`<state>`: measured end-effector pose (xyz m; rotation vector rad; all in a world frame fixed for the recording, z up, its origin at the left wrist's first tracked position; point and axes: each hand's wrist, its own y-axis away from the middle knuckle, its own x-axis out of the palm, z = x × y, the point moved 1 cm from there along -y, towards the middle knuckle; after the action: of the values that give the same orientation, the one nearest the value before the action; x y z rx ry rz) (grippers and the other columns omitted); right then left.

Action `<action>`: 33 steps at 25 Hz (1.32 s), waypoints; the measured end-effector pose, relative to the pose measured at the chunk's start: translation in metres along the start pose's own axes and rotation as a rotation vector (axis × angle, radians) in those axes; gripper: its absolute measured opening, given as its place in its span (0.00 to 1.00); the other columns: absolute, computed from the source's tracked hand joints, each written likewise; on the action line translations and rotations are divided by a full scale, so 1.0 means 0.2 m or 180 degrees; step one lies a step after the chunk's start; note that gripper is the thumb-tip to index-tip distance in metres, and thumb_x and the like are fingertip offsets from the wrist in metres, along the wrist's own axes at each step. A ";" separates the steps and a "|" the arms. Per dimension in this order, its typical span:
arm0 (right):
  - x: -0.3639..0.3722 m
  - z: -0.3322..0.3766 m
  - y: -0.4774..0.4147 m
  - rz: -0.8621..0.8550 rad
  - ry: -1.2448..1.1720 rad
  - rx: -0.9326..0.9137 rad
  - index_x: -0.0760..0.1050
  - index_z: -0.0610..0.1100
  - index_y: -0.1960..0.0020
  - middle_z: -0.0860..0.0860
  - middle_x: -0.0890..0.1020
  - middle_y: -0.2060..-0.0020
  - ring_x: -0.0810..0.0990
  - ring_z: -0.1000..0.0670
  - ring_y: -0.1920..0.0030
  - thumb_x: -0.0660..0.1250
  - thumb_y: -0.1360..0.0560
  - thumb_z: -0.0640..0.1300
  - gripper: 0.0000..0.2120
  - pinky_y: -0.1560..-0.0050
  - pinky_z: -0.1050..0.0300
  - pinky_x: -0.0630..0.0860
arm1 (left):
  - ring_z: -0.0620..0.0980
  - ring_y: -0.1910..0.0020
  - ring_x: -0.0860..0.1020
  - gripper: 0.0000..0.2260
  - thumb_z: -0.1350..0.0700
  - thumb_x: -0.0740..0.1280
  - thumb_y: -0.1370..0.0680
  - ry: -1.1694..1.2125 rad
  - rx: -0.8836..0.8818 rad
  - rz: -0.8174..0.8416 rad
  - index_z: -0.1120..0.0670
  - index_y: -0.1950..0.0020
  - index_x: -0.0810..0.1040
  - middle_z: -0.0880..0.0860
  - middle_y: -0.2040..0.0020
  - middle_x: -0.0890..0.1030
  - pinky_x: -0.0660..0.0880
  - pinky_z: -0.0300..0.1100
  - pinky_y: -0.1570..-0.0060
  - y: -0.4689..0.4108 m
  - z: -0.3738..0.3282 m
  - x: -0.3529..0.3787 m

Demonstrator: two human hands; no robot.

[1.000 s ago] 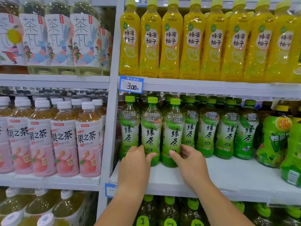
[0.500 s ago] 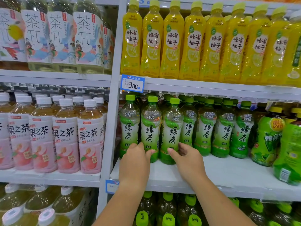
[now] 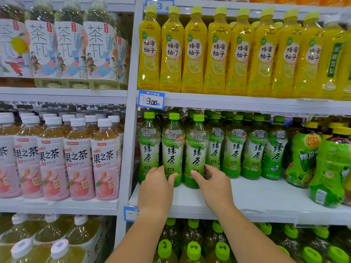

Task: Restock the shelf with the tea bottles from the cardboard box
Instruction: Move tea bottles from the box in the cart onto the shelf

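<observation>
Your left hand is clamped around the base of the second tea bottle, thumb on its right side and fingers on its left. Your right hand is clamped the same way around the base of the third tea bottle. The two hands are close together but not touching. Both bottles stand upright on the white shelf, near its front edge.

Note the surroundings:
- The first tea bottle stands just beside your left fingers, and the grey upright post is close beyond it.
- A row of matching green tea bottles stands to the right, set further back, with its nearest bottle touching your right fingers.
- The upper shelf edge, carrying a blue price tag, sits just above the green caps.
- Larger green bottles stand at the far right, near the front edge.
- Yellow bottles fill the shelf above.
- Pink-labelled bottles fill the bay to the left, with white-labelled bottles above them.
- Green-capped bottles stand on the shelf below your forearms.
</observation>
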<state>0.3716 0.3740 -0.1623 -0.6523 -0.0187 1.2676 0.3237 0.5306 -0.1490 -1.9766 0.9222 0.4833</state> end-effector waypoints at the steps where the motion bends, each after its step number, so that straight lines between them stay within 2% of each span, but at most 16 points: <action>1: 0.00 0.00 0.00 -0.0017 0.0028 0.0013 0.76 0.45 0.31 0.55 0.82 0.40 0.79 0.55 0.43 0.72 0.27 0.57 0.28 0.42 0.58 0.76 | 0.46 0.54 0.73 0.19 0.41 0.63 0.20 -0.0010 -0.0016 0.0022 0.53 0.38 0.78 0.50 0.46 0.79 0.66 0.38 0.56 0.00 0.00 0.00; 5: -0.02 0.05 0.03 -0.0032 0.0137 0.0093 0.72 0.43 0.28 0.51 0.79 0.35 0.77 0.51 0.36 0.72 0.27 0.57 0.32 0.39 0.58 0.73 | 0.45 0.58 0.69 0.15 0.41 0.64 0.20 -0.0050 -0.0081 0.0168 0.52 0.47 0.78 0.49 0.50 0.78 0.65 0.39 0.58 0.01 0.00 -0.02; 8: -0.04 0.08 0.05 0.0034 0.0199 0.0136 0.73 0.43 0.29 0.50 0.79 0.35 0.77 0.50 0.36 0.72 0.27 0.57 0.31 0.38 0.56 0.73 | 0.45 0.57 0.70 0.15 0.41 0.64 0.20 -0.0004 -0.0067 0.0218 0.51 0.46 0.78 0.49 0.48 0.78 0.66 0.39 0.58 0.01 0.00 -0.04; 11: -0.04 0.09 0.05 0.0145 0.0165 0.0161 0.73 0.43 0.29 0.49 0.79 0.35 0.76 0.50 0.36 0.72 0.26 0.56 0.30 0.40 0.57 0.72 | 0.48 0.49 0.76 0.18 0.41 0.61 0.19 0.0119 -0.0040 0.0264 0.53 0.40 0.77 0.50 0.43 0.77 0.68 0.39 0.56 0.01 0.00 -0.04; 14: -0.06 0.11 0.03 0.0372 0.0104 0.0298 0.69 0.44 0.27 0.49 0.76 0.32 0.75 0.49 0.34 0.69 0.24 0.56 0.30 0.37 0.57 0.71 | 0.51 0.39 0.75 0.22 0.42 0.57 0.17 0.0383 -0.0142 0.0386 0.55 0.31 0.74 0.53 0.35 0.75 0.72 0.44 0.46 0.01 0.00 -0.06; 17: -0.07 0.12 0.03 0.0614 0.0056 0.0409 0.65 0.45 0.25 0.51 0.73 0.29 0.73 0.50 0.32 0.66 0.21 0.55 0.29 0.36 0.57 0.69 | 0.52 0.28 0.68 0.26 0.42 0.57 0.17 0.0755 -0.0301 0.0695 0.56 0.24 0.67 0.54 0.26 0.69 0.65 0.46 0.32 0.01 -0.02 -0.08; 20: -0.10 0.14 0.07 0.0813 -0.0218 0.0732 0.65 0.49 0.25 0.57 0.74 0.33 0.74 0.56 0.37 0.65 0.21 0.54 0.27 0.40 0.60 0.68 | 0.49 0.25 0.63 0.28 0.42 0.58 0.17 0.1167 -0.0555 0.1068 0.55 0.22 0.63 0.52 0.23 0.65 0.59 0.43 0.29 0.05 -0.06 -0.11; 22: -0.14 0.17 0.11 0.0933 -0.0354 0.1015 0.66 0.50 0.25 0.58 0.74 0.33 0.73 0.56 0.35 0.65 0.21 0.53 0.26 0.38 0.60 0.68 | 0.47 0.24 0.62 0.29 0.40 0.58 0.18 0.1289 -0.0815 0.1444 0.52 0.20 0.61 0.49 0.22 0.64 0.58 0.44 0.27 0.08 -0.10 -0.16; 24: -0.22 0.22 0.18 0.1050 -0.0459 0.1290 0.65 0.50 0.24 0.56 0.71 0.29 0.71 0.55 0.31 0.65 0.20 0.53 0.26 0.33 0.57 0.68 | 0.46 0.26 0.65 0.28 0.39 0.58 0.18 0.1407 -0.1083 0.1793 0.49 0.20 0.60 0.48 0.23 0.66 0.61 0.43 0.28 0.12 -0.15 -0.24; 27: -0.39 0.31 0.30 0.1157 -0.0617 0.1751 0.66 0.52 0.25 0.56 0.71 0.28 0.69 0.56 0.30 0.64 0.20 0.52 0.24 0.30 0.55 0.67 | 0.43 0.30 0.68 0.26 0.40 0.58 0.18 0.1526 -0.1471 0.2230 0.46 0.21 0.62 0.46 0.25 0.68 0.63 0.40 0.32 0.20 -0.28 -0.43; 29: -0.55 0.40 0.41 0.1197 -0.0763 0.2039 0.66 0.52 0.25 0.57 0.71 0.28 0.69 0.56 0.29 0.64 0.20 0.50 0.24 0.31 0.57 0.67 | 0.39 0.33 0.68 0.24 0.41 0.58 0.18 0.1524 -0.1536 0.2468 0.44 0.22 0.65 0.43 0.26 0.69 0.64 0.36 0.35 0.29 -0.40 -0.58; 32: -0.87 0.51 0.60 0.1066 -0.0842 0.2364 0.64 0.52 0.23 0.57 0.69 0.27 0.67 0.57 0.28 0.64 0.19 0.49 0.25 0.31 0.58 0.67 | 0.35 0.36 0.68 0.22 0.44 0.59 0.18 0.1658 -0.1546 0.2719 0.45 0.24 0.68 0.40 0.29 0.70 0.64 0.25 0.45 0.46 -0.60 -0.75; 33: -0.98 0.54 0.68 0.1033 -0.0784 0.2446 0.63 0.52 0.23 0.58 0.69 0.28 0.67 0.58 0.28 0.64 0.19 0.49 0.25 0.31 0.58 0.67 | 0.35 0.36 0.68 0.22 0.44 0.59 0.18 0.1675 -0.1530 0.2840 0.45 0.24 0.68 0.39 0.30 0.70 0.64 0.26 0.44 0.53 -0.66 -0.79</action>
<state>0.1504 0.2676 -0.0717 0.1740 0.3677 1.5232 0.1391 0.4494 -0.0365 -2.0577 2.2209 0.7321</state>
